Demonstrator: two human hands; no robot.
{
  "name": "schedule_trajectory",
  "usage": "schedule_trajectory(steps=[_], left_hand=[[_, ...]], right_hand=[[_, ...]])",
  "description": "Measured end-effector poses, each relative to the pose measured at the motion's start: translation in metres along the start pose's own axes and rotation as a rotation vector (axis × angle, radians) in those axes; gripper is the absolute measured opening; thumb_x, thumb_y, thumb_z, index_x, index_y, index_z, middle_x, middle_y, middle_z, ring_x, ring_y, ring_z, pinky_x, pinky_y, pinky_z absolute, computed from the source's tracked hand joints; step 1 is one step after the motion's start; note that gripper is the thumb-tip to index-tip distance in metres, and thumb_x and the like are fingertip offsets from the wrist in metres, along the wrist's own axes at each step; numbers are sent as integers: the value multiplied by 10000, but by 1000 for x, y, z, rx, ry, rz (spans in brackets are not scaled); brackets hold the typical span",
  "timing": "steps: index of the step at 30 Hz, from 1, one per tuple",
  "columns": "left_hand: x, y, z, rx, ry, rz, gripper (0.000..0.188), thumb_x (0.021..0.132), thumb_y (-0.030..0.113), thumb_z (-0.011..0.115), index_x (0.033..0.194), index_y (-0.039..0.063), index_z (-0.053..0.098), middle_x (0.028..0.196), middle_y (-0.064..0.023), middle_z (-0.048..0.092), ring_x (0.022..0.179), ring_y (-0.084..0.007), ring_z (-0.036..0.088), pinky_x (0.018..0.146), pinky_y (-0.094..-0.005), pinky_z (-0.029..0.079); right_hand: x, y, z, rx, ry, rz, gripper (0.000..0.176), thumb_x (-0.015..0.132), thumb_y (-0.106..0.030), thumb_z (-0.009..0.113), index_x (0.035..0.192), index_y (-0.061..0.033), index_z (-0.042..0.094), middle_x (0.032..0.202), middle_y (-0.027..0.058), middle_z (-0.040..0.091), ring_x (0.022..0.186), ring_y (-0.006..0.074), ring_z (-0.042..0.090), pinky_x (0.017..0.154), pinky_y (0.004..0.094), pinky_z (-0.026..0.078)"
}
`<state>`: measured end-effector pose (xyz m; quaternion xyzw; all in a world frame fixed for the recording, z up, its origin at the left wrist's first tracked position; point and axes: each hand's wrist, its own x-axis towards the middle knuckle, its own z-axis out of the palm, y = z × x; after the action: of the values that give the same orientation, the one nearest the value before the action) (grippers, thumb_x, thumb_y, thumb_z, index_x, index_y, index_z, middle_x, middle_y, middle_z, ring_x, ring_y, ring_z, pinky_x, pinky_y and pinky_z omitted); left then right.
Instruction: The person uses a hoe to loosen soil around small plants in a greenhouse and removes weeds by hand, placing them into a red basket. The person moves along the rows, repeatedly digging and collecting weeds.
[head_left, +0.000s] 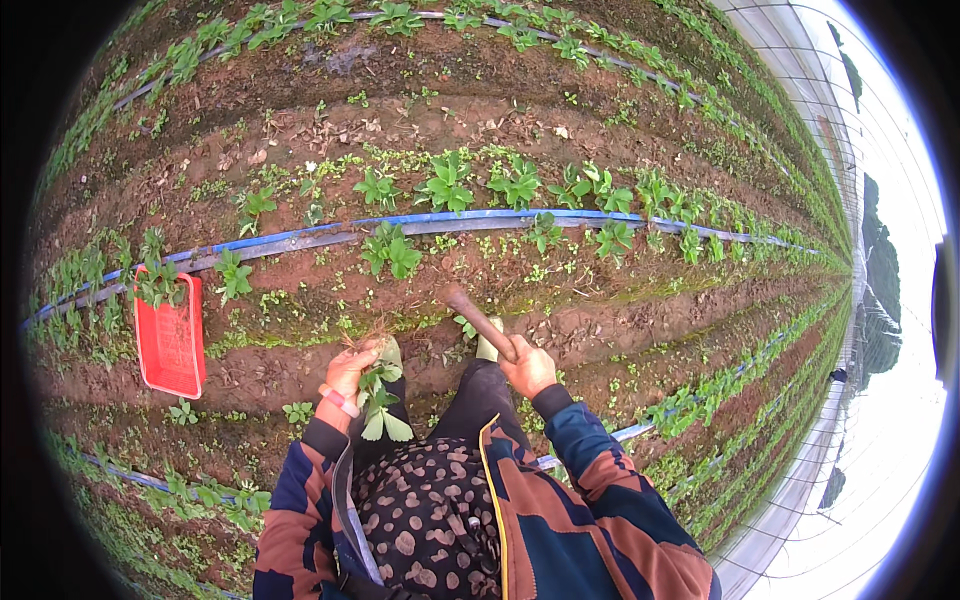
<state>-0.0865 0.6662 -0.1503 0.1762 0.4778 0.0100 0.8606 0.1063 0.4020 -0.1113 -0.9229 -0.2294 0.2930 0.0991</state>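
My left hand (352, 373) grips a leafy seedling (382, 401), apparently strawberry, by its stem. Its bare brown roots stick out above my fingers and its leaves hang toward my lap. My right hand (529, 367) is closed around the wooden handle (480, 316) of a hand tool. The handle slants up and left over the soil of the raised bed (442, 262); I cannot make out a blade at its far end. Between the hands are my legs in dark trousers, with pale boots (487, 341) in the furrow.
A red plastic basket (171, 352) with leafy seedlings at its far end stands on the left. A blue-edged drip tape (465, 220) runs along the bed between two rows of plants (446, 184). More planted rows lie beyond and behind. Greenhouse netting and frame (817, 75) rise at right.
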Motion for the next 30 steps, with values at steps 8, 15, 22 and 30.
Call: schedule_trajectory(steps=[8, 15, 22, 30], left_hand=[[61, -50, -8, -54, 206, 121, 179, 843, 16, 605, 1018, -20, 615, 814, -91, 645, 644, -192, 648, 572, -321, 565], [111, -132, 6, -133, 297, 69, 189, 859, 54, 607, 1045, 22, 594, 908, -54, 639, 844, -165, 626, 755, -308, 530], [156, -205, 57, -77, 394, 148, 272, 838, 30, 627, 1102, -32, 603, 1047, -65, 637, 919, -148, 590, 817, -258, 470], [195, -198, 65, -133, 324, 146, 294, 839, 9, 625, 1129, -31, 596, 1065, -74, 648, 938, -166, 611, 844, -270, 472]], right_hand=[[91, -51, -32, 294, 93, -694, 326, 719, -130, 687, 1024, -129, 572, 819, 105, 659, 715, 304, 650, 601, 393, 524], [174, -20, -8, 500, 141, -1037, 346, 613, -45, 664, 939, -107, 568, 719, 58, 590, 625, 282, 606, 605, 380, 497], [299, 187, 121, -344, -248, -75, 205, 863, -206, 562, 988, -58, 496, 776, 192, 653, 770, 343, 664, 659, 447, 525], [268, 131, 52, 50, -135, -469, 225, 807, -173, 604, 1001, -101, 516, 658, 151, 625, 594, 346, 634, 539, 452, 509]])
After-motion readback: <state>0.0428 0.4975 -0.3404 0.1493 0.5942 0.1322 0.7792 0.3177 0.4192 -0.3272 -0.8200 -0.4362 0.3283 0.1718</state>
